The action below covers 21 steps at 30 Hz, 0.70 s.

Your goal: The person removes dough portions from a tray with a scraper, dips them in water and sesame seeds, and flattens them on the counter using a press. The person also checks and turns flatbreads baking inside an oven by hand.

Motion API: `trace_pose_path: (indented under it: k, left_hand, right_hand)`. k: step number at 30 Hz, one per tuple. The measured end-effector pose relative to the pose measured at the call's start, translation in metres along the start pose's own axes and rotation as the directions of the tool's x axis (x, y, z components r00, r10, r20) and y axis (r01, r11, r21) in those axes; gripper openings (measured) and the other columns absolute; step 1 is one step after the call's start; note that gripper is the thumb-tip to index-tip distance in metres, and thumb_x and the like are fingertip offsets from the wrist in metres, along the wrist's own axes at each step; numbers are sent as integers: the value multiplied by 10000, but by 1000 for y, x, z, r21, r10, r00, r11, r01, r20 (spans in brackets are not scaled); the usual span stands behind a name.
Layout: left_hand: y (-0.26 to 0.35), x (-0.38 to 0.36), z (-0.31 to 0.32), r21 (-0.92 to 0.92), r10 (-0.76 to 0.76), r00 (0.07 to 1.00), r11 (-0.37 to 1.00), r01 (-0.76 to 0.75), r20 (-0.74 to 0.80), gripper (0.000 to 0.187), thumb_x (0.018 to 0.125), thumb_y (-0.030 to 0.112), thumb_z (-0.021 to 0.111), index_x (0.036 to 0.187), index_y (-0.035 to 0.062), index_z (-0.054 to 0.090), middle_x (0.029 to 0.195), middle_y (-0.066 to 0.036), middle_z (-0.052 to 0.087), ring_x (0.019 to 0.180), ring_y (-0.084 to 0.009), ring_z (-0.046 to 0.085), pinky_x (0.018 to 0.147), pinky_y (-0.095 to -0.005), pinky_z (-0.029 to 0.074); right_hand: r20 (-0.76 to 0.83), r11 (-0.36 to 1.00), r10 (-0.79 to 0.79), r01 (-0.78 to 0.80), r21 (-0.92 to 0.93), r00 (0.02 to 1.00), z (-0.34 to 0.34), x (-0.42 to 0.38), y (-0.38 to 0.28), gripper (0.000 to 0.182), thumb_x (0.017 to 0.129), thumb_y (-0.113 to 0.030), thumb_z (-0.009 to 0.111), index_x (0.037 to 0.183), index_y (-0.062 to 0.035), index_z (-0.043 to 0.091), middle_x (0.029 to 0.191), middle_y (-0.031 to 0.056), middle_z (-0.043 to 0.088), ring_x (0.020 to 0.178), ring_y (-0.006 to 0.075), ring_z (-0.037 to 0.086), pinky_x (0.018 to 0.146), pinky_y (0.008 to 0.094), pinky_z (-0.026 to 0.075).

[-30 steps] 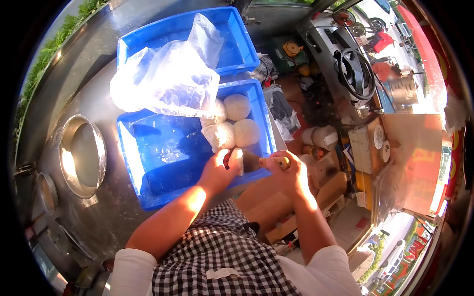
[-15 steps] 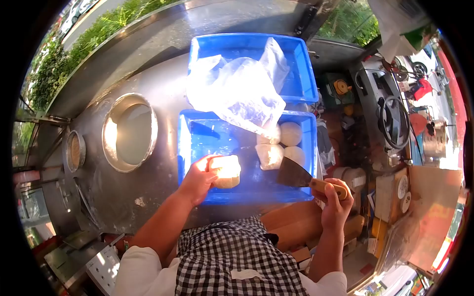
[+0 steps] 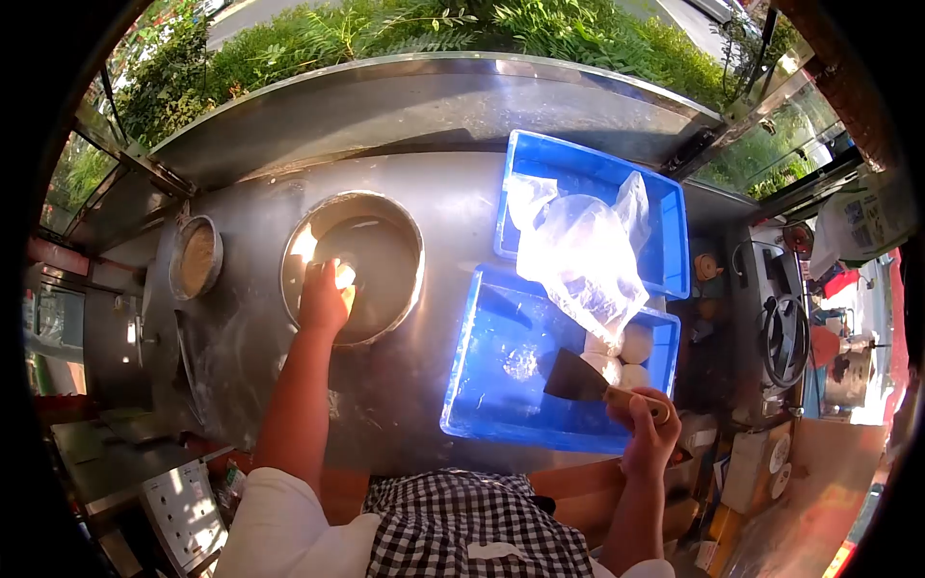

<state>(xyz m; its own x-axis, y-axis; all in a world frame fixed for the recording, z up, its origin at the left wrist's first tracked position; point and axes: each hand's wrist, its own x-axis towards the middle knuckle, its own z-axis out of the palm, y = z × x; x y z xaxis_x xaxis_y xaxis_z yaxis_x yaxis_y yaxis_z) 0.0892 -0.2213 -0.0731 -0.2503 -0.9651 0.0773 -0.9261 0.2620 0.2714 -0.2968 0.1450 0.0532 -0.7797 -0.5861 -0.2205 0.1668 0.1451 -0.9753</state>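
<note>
Over the round pan (image 3: pixel 385 279), left hand (image 3: pixel 323 299) grips dough (image 3: pixel 343 277).

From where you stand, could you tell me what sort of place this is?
Probably a street-food cart outdoors: a steel counter with a round well, blue crates of dough balls, a steering wheel beside it, and roadside greenery.

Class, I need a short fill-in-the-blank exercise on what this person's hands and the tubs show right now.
1. The left hand holds a dough piece over the round ____ set in the steel counter.
2. The right hand grips a scraper by its ____ handle.
3. The dough balls lie in a ____ tub.

Missing words: pan; wooden; blue
</note>
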Motion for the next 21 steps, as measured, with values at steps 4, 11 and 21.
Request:
trace_pose_path:
  k: [4,11,21]
  left_hand:
    - [-14,13,-1,-40,-8,991,999,13,131,701,840,233,821,1459,21,567,1376,-208,645,1328,-401,588,1143,-471,476]
    - [-54,38,21,-69,-8,948,997,31,318,825,756,282,799,1510,61,549,1527,-230,563,1423,-396,547,1167,-517,481]
    - [-25,16,-2,-240,101,856,970,28,506,598,830,289,802,1278,-30,565,1322,-257,649,1265,-426,630,1040,-495,541]
  right_hand:
    - [-15,997,-7,5,-74,1000,23,-16,0,246,984,-117,740,1149,62,700,1040,180,744,893,289,781,792,402,694]
    - [-21,997,28,-29,-65,999,74,-48,1,260,971,-138,753,1131,61,704,1017,174,747,826,286,779,772,396,695]
    - [-89,999,-22,18,-49,996,117,-93,-3,242,974,-144,740,1129,39,703,991,164,749,794,273,772,715,388,691]
